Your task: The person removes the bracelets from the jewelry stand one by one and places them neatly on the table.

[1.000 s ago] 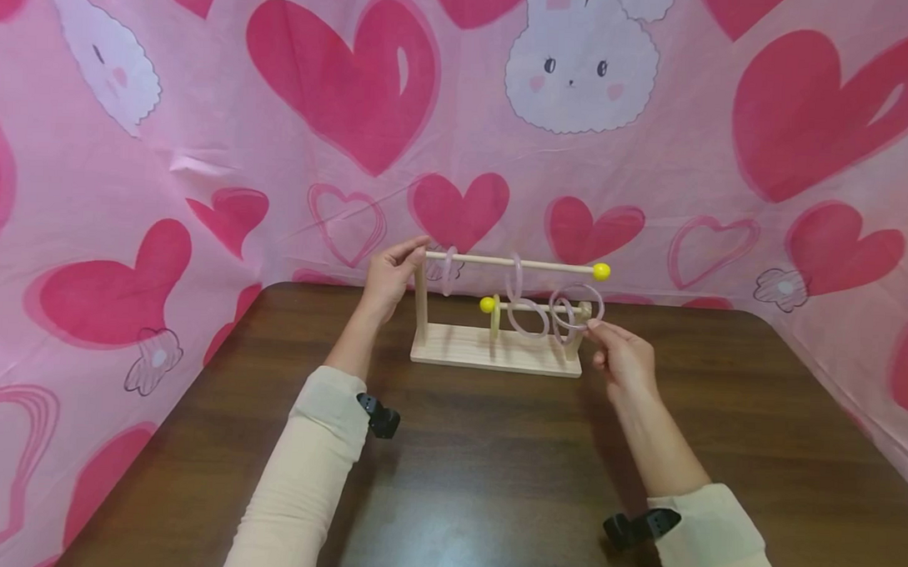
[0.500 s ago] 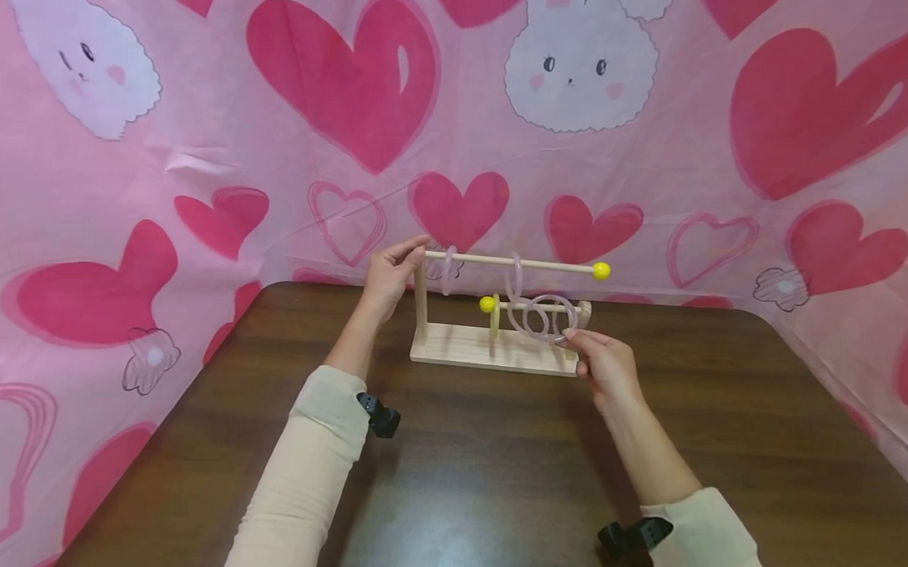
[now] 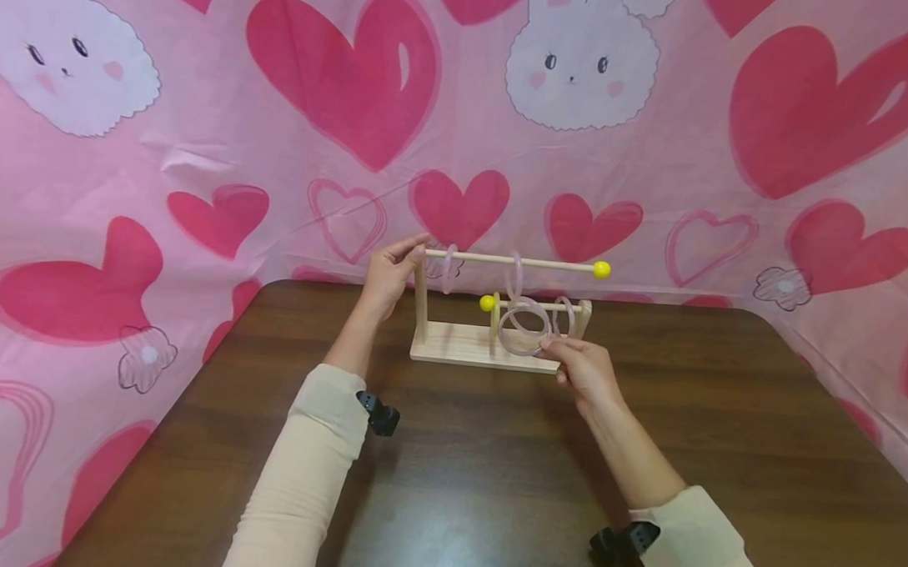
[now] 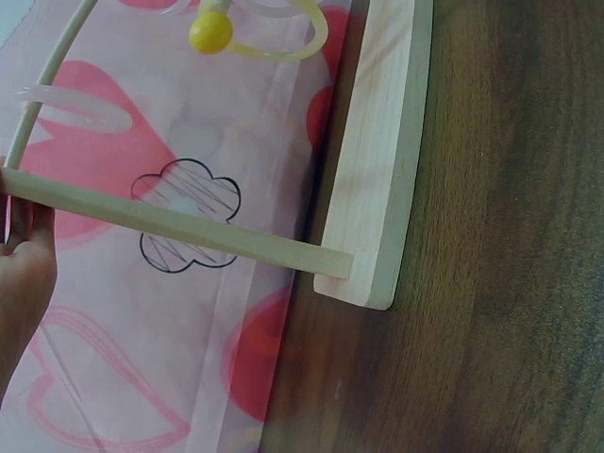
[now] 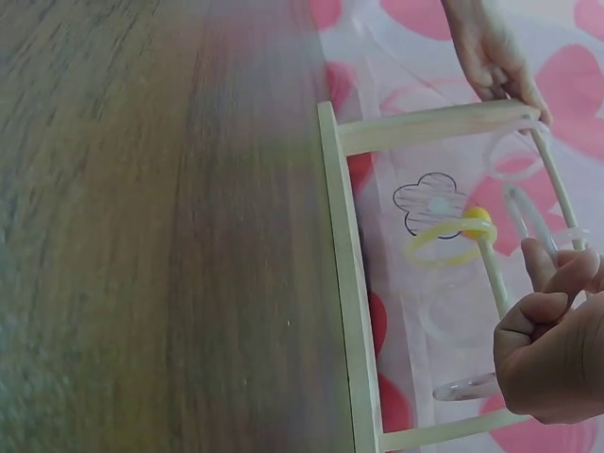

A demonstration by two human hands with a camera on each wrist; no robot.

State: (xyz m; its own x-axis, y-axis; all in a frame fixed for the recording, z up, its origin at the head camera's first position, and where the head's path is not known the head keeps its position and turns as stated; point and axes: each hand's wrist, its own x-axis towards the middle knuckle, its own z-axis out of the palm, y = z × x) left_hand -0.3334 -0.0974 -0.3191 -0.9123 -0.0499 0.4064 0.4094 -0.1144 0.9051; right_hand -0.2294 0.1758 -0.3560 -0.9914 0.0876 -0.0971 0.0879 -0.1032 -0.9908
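At the far side of the desk (image 3: 448, 458), a wooden stand (image 3: 458, 342) stood upright before a pink heart-print cloth (image 3: 474, 142). The left hand (image 3: 388, 283) gripped the top of its left post (image 3: 422, 299), thumb and fingers around the wood. The right hand (image 3: 588, 373), reaching in from the near right, pinched a clear ring (image 3: 517, 354) by its edge, fingers closed. That ring was held up on the near side of the lower rod (image 3: 551, 306), overlapping another clear ring behind it in the head view; whether the two touched could not be told. A yellow ring (image 3: 495, 325) hung beside the lower rod's yellow ball (image 3: 487, 303), at its left end, and one more clear ring near the right post (image 3: 585, 313). Two pinkish rings hung from the upper rod (image 3: 560, 266), one near the left post, one around its middle.
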